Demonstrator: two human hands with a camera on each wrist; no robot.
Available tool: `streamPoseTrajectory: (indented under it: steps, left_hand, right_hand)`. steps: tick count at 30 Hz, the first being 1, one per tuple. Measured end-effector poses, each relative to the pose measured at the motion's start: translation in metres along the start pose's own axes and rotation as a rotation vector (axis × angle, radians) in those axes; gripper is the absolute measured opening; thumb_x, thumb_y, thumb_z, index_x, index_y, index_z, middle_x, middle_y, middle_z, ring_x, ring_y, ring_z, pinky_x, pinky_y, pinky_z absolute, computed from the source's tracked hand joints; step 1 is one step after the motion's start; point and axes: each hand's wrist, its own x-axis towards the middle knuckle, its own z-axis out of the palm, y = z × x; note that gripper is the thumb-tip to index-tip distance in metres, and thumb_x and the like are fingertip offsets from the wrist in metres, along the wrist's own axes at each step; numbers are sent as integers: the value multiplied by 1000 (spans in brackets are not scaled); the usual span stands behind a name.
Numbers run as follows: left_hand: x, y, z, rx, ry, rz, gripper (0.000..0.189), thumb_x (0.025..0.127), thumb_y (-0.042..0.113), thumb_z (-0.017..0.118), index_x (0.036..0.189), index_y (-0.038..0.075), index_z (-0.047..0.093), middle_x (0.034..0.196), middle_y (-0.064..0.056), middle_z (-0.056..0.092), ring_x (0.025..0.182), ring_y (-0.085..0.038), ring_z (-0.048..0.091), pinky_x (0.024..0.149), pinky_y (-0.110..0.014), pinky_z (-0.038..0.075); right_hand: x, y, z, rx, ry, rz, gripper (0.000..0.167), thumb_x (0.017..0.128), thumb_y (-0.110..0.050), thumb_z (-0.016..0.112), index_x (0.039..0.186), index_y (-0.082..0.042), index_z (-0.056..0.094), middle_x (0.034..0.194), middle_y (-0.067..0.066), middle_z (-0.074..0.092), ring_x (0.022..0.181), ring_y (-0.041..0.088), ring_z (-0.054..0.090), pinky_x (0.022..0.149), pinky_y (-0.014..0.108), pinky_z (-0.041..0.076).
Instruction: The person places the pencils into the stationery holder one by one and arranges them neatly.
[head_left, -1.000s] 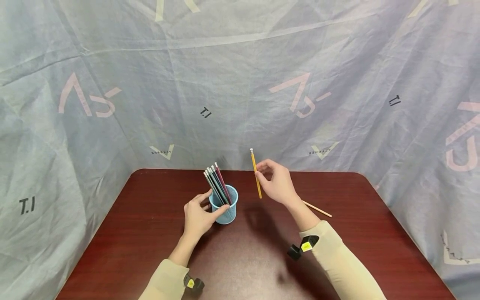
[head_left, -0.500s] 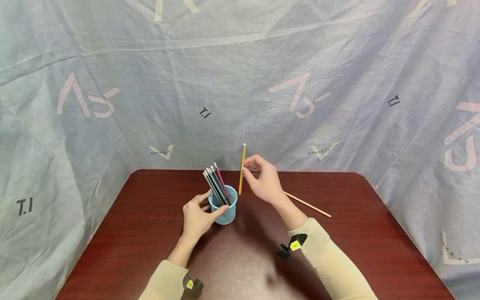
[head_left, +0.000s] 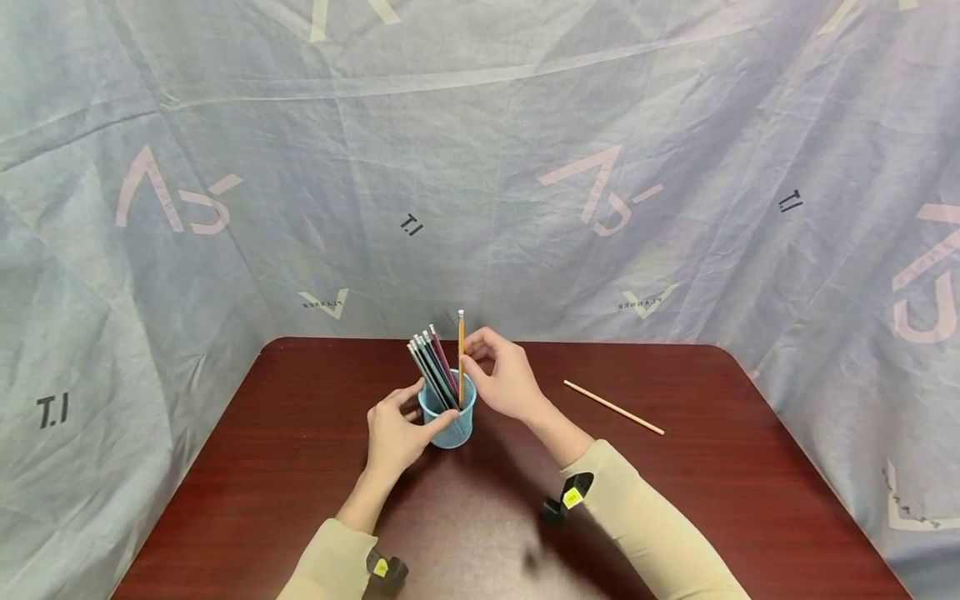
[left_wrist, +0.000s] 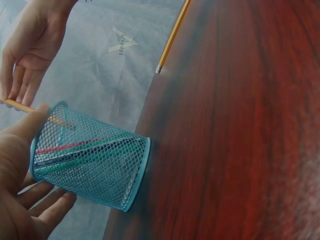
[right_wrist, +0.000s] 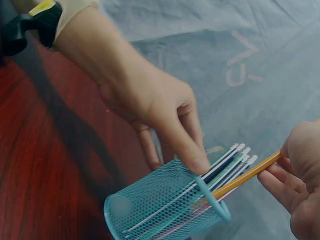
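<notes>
My left hand (head_left: 397, 433) grips the upper part of a light blue mesh pencil cup (left_wrist: 95, 160), thumb at the near side of its rim and fingers round the far side. Several dark, green and maroon pencils (head_left: 433, 367) with white eraser ends lean left inside the cup. Between thumb and fingertips my right hand (head_left: 504, 379) pinches a yellow pencil (head_left: 461, 342), eraser end up. In the right wrist view the lower end of this yellow pencil reaches inside the cup, past the rim.
Another yellow pencil (left_wrist: 174, 35), pale in the head view, lies on the dark red wooden table (head_left: 315, 483) to the right of the cup. A grey printed cloth (head_left: 480, 183) hangs behind and on both sides of the table.
My right hand has moved left with the yellow pencil, then lowered its end into the cup. The pencil lying on the table has come fully into sight. My left hand stays on the cup.
</notes>
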Motion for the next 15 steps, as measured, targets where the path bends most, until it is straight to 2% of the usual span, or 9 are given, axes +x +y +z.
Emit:
streamPoseTrajectory:
  steps: [9, 15]
  left_hand:
    - [0, -1, 0, 3, 9, 31, 75, 73, 31, 101, 134, -1, 72, 123, -22, 77, 100, -34, 80, 81, -43, 69]
    - [0, 0, 0, 0, -1, 10, 76, 72, 31, 101, 135, 1, 72, 125, -19, 77, 103, -31, 80, 83, -40, 69]
  right_hand:
    - [2, 8, 9, -98, -34, 17, 7, 101, -6, 70, 108, -7, 67, 98, 7, 74, 93, 20, 74, 86, 34, 66]
    - [5, 13, 15, -166, -65, 43, 7, 102, -8, 70, 108, -8, 67, 98, 6, 74, 93, 20, 75, 87, 34, 66]
